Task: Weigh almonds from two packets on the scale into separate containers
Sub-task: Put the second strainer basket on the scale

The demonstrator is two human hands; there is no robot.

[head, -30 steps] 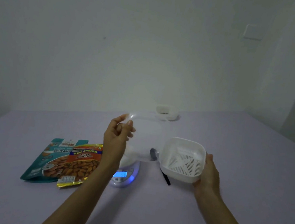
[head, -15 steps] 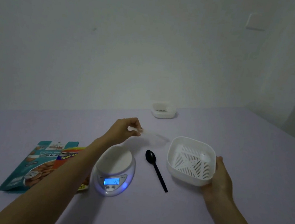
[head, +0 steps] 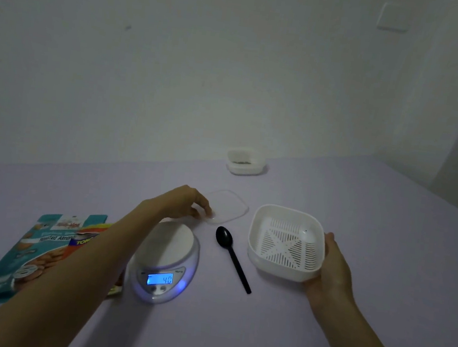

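Setting the lid aside before weighing. Your left hand (head: 188, 203) has its fingertips bunched on the near corner of the clear lid (head: 228, 205), in what looks like a pinch. The lid lies flat on the table (head: 346, 332) and stretches away from that grip, beyond the knuckles. Your right hand (head: 332, 272) is clamped on the right wall of the white container (head: 285, 242), thumb on the rim and fingers curled beneath. The slotted basket inside it is bare; no almonds show in it. The scale (head: 165, 258) sits under your left wrist with its platform bare and its display lit, and the black spoon (head: 232, 256) lies between the two grips. The teal packet (head: 29, 249) and the orange packet (head: 85, 238) lie outside your left forearm, which partly hides the orange one. A second container (head: 245, 163) stands well beyond the left fingertips, and its contents are too dim to tell. To do this step well, let the lid go only where it rests fully on the table and clear of the platform, so that it adds nothing to the reading. Draw the fingers back without dragging the corner. The move likely to follow is to bring the right-hand grip across and centre the container on the platform. The display appears not to read zero, so judge it worth zeroing before any almonds go in.
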